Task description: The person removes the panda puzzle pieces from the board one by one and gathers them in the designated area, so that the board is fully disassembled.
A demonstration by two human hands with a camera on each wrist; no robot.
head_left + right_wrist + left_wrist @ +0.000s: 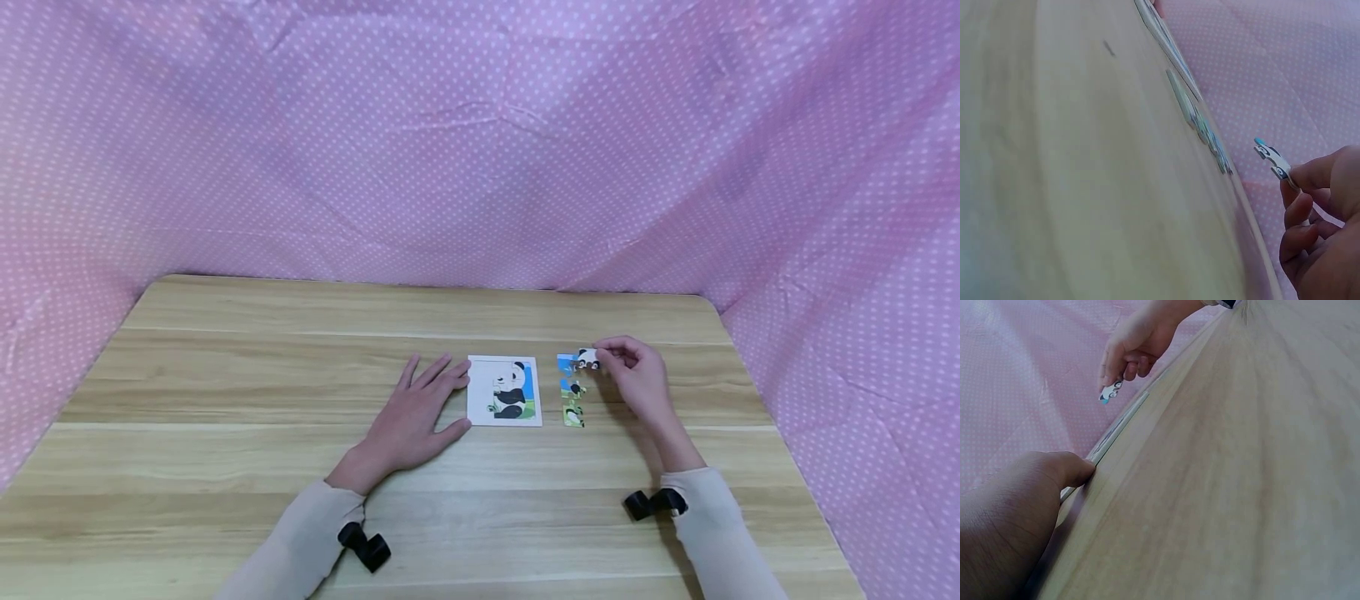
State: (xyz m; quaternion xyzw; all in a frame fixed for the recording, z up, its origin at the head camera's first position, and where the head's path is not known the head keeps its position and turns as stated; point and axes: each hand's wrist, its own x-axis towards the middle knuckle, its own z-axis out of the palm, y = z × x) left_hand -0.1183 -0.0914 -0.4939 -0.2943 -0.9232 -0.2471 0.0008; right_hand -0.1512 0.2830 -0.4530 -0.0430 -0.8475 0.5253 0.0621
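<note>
My right hand (pixel 639 379) pinches a panda-face puzzle piece (pixel 587 358) between thumb and fingers. In the right wrist view that piece (pixel 1272 159) is raised above the tabletop. My left hand (pixel 414 417) lies with spread fingers at the left edge of the white puzzle board (pixel 480 408), its thumb and fingertips on the rim. Joined pieces with a panda picture (pixel 512 398) fill the board's right part; its left part is bare white. Between board and right hand lie several loose puzzle pieces (pixel 573 415) in a column, the top one partly covered by the held piece.
The wooden table (pixel 300 367) spreads out around the board, with rounded far corners. Behind it and at its sides hangs a pink polka-dot cloth (pixel 480 167). Black wrist cameras (pixel 364 547) sit at both beige sleeves.
</note>
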